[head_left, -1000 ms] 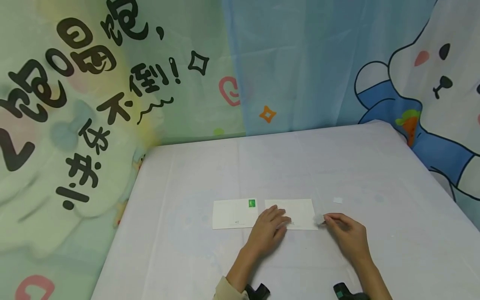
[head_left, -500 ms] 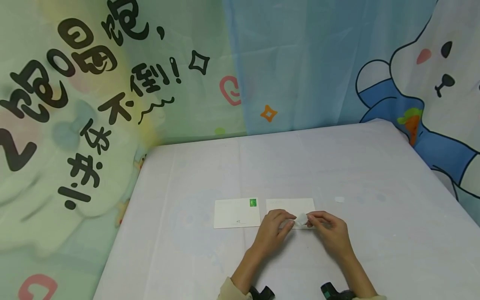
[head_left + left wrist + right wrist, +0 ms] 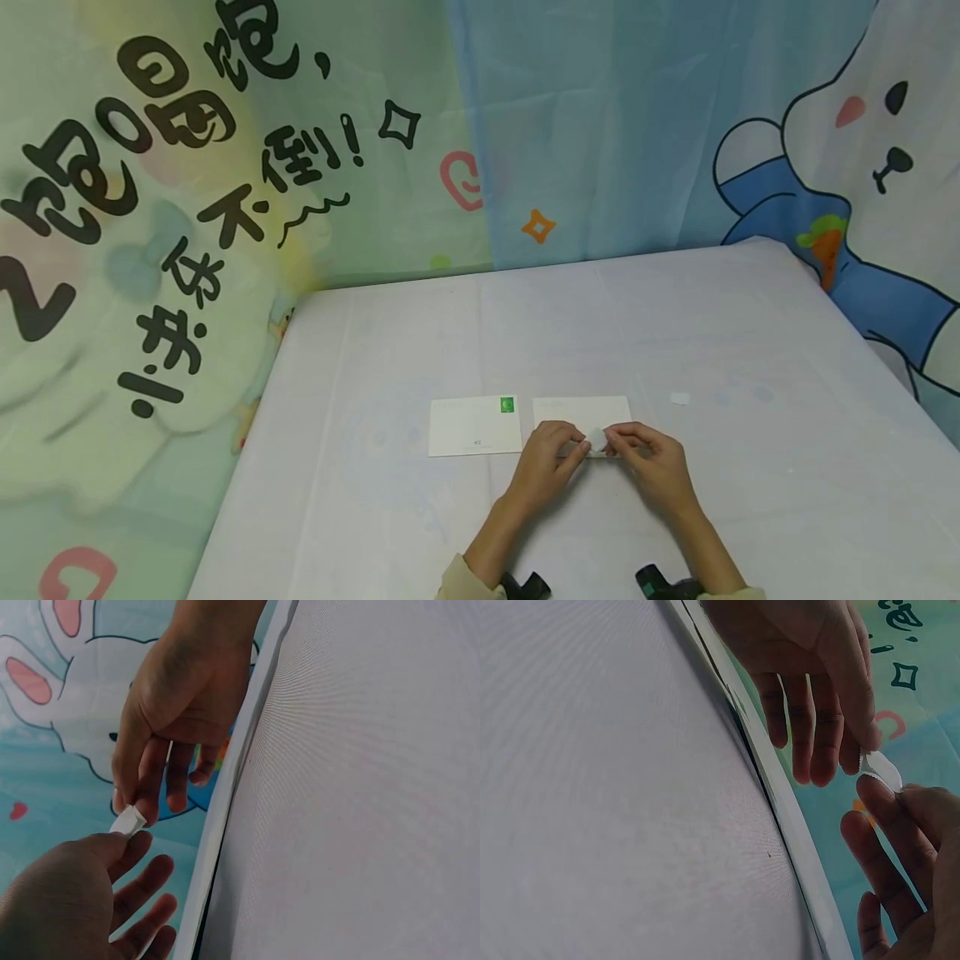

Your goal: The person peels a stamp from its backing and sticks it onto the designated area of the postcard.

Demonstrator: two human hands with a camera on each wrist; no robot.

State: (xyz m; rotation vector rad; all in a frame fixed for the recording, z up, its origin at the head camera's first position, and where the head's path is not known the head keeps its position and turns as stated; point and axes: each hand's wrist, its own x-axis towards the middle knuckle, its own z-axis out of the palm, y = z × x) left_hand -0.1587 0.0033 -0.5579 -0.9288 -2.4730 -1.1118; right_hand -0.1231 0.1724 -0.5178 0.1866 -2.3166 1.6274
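In the head view my left hand (image 3: 546,462) and right hand (image 3: 660,467) meet above the near edge of a blank white card (image 3: 581,408). Between their fingertips is a small stamp (image 3: 597,439), its white back showing. The right wrist view shows its toothed edge; the stamp (image 3: 883,769) is bowed, pinched by thumb and forefinger of each hand at opposite ends. The left wrist view has the same pinch on the stamp (image 3: 129,820), the other fingers loosely spread. The printed side is hidden. My hands cover the card's lower part.
Just left lies a second white card (image 3: 465,427) with a green stamp (image 3: 507,405) in its top right corner. A small white paper piece (image 3: 679,398) rests to the right. A white cloth covers the table (image 3: 390,350), with a printed curtain (image 3: 585,125) behind.
My right hand has moved left, bringing the stamp from beside the right card to above it. The left hand has come off the card's surface and now pinches the stamp's other end.
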